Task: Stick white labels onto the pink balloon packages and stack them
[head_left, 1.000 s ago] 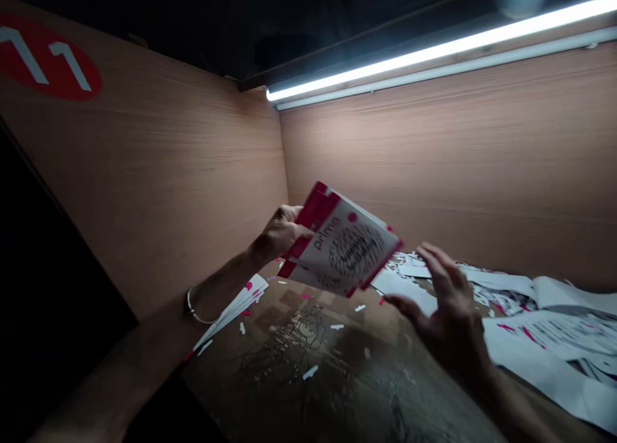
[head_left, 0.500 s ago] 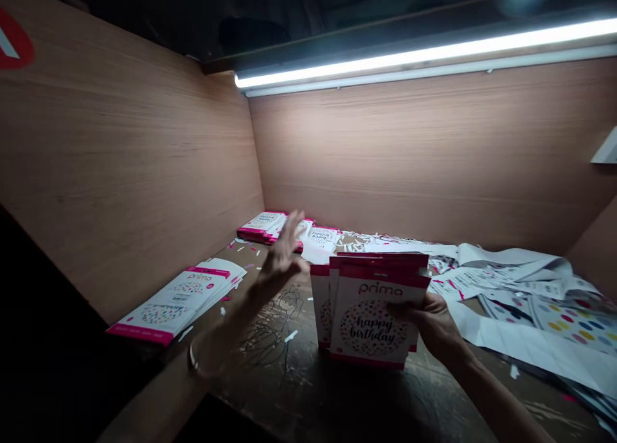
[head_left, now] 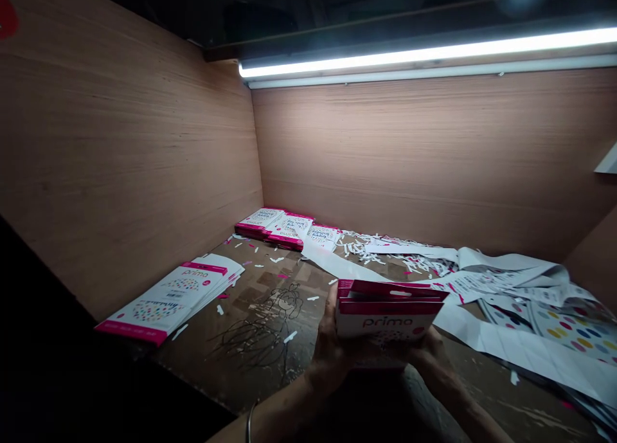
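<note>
Both hands are closed on one bundle of packs point(head_left: 389, 314), which I view at centre through the head camera: my left hand point(head_left: 330, 346) grips its left side and my right hand point(head_left: 429, 356) its right side. Some fingers are hidden; I cannot tell their exact set. All clock positions are taken from this bundle, 12 o'clock being straight ahead. The bundle is upright, "prima" side toward me, upper edges uneven; I cannot tell whether its base touches the worktop point(head_left: 299, 276).

At 7 o'clock, a bracelet point(head_left: 249, 425) encircles the left wrist. At 9 o'clock, dark curling lines point(head_left: 270, 327) mark the worktop; beyond these lies a fanned stack point(head_left: 178, 295) of printed cards. At 3 o'clock, I note a long white strip point(head_left: 525, 346) and dotted sheets point(head_left: 573, 327).

Farther out, crumpled paper point(head_left: 525, 269) occupies 2 o'clock, narrow offcuts point(head_left: 419, 263) 12 to 1 o'clock, and neighbouring piles of packs point(head_left: 295, 227) 10 to 11 o'clock. Behind these stands the rear panel point(head_left: 400, 153), a lit tube lamp point(head_left: 424, 54) along its top.
</note>
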Tool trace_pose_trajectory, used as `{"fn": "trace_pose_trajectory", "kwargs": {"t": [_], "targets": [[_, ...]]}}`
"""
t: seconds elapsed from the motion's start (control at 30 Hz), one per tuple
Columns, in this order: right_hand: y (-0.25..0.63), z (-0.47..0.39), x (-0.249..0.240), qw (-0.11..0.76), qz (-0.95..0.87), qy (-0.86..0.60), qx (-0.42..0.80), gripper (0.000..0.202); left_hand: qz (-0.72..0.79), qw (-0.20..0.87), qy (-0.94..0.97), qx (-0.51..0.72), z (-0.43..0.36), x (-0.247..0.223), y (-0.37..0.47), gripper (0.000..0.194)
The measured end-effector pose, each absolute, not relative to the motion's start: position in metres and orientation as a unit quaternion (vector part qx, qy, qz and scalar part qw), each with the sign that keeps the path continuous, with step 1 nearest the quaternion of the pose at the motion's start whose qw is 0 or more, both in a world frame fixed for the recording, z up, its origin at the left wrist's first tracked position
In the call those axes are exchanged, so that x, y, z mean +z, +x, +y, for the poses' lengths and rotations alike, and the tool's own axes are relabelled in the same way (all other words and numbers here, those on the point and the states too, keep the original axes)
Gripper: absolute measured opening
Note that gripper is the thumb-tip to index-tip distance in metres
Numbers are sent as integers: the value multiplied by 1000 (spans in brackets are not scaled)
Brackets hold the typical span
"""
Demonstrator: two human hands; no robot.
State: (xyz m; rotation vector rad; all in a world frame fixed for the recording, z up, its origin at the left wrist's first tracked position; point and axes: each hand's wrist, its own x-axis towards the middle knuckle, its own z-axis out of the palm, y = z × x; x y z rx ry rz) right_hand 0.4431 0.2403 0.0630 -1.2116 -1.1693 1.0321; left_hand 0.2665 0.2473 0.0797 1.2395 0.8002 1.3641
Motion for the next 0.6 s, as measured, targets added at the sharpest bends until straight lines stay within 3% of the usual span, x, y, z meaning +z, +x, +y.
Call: {"fn": "trace_pose_trajectory", "kwargs": {"t": [0.1, 0.23, 0.37, 0.5, 0.6], "targets": [[447, 239, 59, 562, -492, -515, 420, 41, 371, 482, 565, 558, 246, 74, 263, 104], [450, 236, 64, 615, -479, -483, 398, 76, 418, 427, 603, 529, 247, 77, 256, 105], [446, 237, 78, 641, -507, -428, 387, 102, 405, 455, 584, 537, 248, 74, 259, 110], [439, 241, 84, 663, -520, -419, 338, 98, 351, 535, 502, 582, 244, 60, 272, 104], [437, 239, 82, 665, -511, -418, 348, 94, 355, 533, 504, 580, 240, 54, 274, 106]]}}
